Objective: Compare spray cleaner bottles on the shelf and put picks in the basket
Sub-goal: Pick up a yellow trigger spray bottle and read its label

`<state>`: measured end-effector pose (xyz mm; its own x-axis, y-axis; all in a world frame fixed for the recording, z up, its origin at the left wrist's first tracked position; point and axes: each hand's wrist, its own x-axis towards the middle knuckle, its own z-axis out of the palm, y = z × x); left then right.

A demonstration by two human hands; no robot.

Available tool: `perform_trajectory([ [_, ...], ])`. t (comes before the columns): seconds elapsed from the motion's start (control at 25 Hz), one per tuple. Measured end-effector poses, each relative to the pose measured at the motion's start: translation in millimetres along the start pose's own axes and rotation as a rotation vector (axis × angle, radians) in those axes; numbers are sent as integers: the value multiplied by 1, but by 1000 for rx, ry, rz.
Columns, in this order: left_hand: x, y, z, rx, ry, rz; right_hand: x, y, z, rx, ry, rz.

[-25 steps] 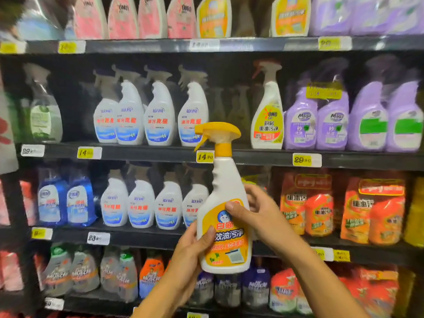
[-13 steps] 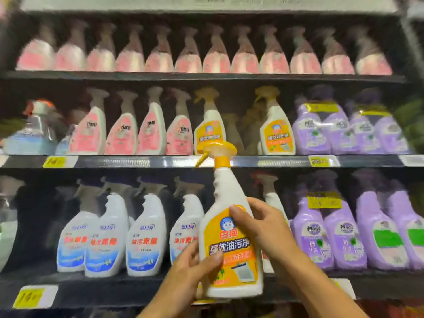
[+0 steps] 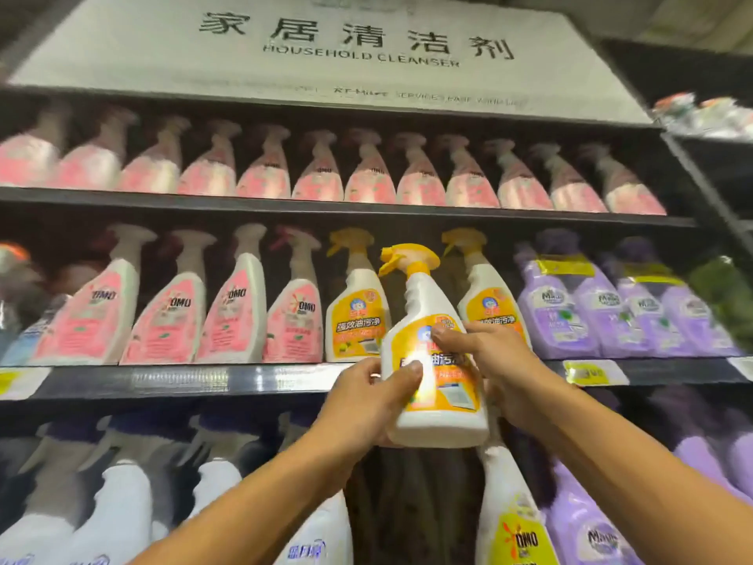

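1. You held the yellow-capped spray bottle (image 3: 436, 360) up in front of the shelf (image 3: 260, 379), its base below the shelf lip and its trigger head level with the matching bottles (image 3: 356, 311) standing just behind your hands.
2. Your left hand (image 3: 366, 397) was curled around the bottle's lower left side, thumb pressed on the front label and fingers wrapped underneath toward the base.
3. Your right hand (image 3: 497, 364) gripped the right side higher up, thumb across the top of the label, the other fingers hidden behind the bottle.
4. Risk: both thumbs sat on a glossy label, so the bottle could have slipped if one hand let go before the other took the weight.
5. Risk: the neighbouring yellow bottles stood just beside your right hand; a careless push forward could have knocked one over and toppled the pink OMO bottles (image 3: 240, 311) to the left of your hands.
6. Risk: the trigger pointed left and was unguarded; a shift of grip upward could have squeezed it.
7. No basket was in view, so I could not tell how far you would have to carry it.
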<state>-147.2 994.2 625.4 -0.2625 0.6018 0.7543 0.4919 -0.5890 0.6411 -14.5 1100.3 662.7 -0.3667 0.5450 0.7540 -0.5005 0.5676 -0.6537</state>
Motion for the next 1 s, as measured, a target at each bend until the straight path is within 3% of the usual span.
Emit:
perform_trajectory([
  [0.12,42,22,-7,318,-6,155,43,-16,-7,-66,21,27],
  [0.28,83,44,-12,619,-95,235,88,-27,-12,-94,7,59],
  [0.52,115,48,-8,849,-86,276,123,-30,-13,-90,-10,21],
  [0.8,141,21,-6,1355,24,416,140,-18,-13,-158,43,-5],
  [1.0,151,9,-8,1457,6,485,147,-9,-10,-182,46,16],
])
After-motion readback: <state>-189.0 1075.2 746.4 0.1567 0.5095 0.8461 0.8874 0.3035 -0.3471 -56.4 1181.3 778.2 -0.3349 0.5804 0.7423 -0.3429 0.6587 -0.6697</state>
